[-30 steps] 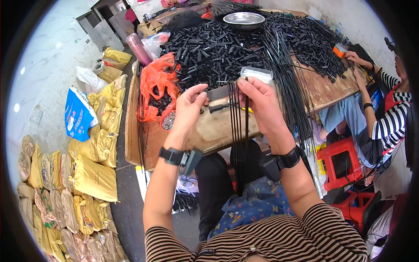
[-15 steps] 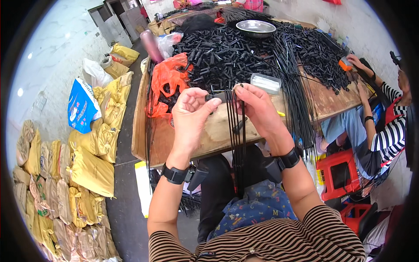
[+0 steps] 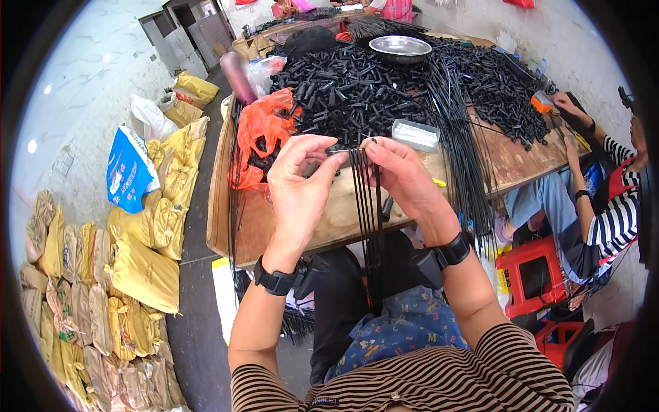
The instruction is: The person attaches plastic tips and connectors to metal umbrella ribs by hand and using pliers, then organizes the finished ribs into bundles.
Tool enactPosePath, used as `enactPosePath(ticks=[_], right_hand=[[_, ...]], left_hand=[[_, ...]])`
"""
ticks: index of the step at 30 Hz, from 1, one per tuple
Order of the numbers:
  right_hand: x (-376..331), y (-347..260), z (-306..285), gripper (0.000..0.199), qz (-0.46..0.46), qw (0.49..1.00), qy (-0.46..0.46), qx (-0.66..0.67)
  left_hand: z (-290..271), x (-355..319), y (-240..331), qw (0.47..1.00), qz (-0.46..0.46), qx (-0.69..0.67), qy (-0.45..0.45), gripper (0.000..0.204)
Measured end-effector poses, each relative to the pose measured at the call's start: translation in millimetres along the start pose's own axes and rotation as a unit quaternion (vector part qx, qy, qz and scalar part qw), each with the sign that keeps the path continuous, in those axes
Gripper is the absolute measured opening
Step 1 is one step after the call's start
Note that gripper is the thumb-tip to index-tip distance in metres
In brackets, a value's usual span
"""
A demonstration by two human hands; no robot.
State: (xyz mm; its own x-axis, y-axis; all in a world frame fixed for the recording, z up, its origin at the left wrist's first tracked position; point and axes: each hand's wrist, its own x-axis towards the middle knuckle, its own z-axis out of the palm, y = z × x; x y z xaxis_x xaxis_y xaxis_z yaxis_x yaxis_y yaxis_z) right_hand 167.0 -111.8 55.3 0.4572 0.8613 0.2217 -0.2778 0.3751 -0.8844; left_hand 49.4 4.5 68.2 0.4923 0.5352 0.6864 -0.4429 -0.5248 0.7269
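Head view: both hands over wooden table [image 3: 288, 226] front edge.
L hand [image 3: 298, 185]: pinches short black piece [image 3: 341, 149], prob. tube.
R hand [image 3: 405, 180]: pinches black strips [image 3: 367, 206], tops at fingertips.
Axis: strips hang vertical toward lap, piece crosswise, touching tops.

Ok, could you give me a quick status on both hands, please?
Left hand and right hand both pinching a bundle of thin black rods above the wooden table. Nothing blocking.
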Motion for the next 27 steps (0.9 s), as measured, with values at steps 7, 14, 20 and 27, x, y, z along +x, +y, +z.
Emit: enactPosePath(ticks=[7,14,20,27], right_hand=[[1.0,1.5,7.1,0.018,0.000,0.999,-0.027,-0.021],[-6.3,-6.2,13.7,0.016,-0.010,0.998,-0.055,-0.035],[-4.2,-4.8,12.4,0.014,-0.005,0.997,-0.038,-0.074],[-6.6,-6.1,14.2,0.014,0.004,0.997,-0.035,-0.070]], left_hand=[[-2.1,-1.8,7.1,0.998,0.005,0.056,-0.035,0.032],[-2.3,0.4,11.8,0.996,0.016,0.085,-0.037,0.032],[-4.6,3.8,12.2,0.995,0.019,0.073,-0.068,0.031],[-4.4,5.6,19.0,0.997,-0.049,0.021,-0.063,0.027]])
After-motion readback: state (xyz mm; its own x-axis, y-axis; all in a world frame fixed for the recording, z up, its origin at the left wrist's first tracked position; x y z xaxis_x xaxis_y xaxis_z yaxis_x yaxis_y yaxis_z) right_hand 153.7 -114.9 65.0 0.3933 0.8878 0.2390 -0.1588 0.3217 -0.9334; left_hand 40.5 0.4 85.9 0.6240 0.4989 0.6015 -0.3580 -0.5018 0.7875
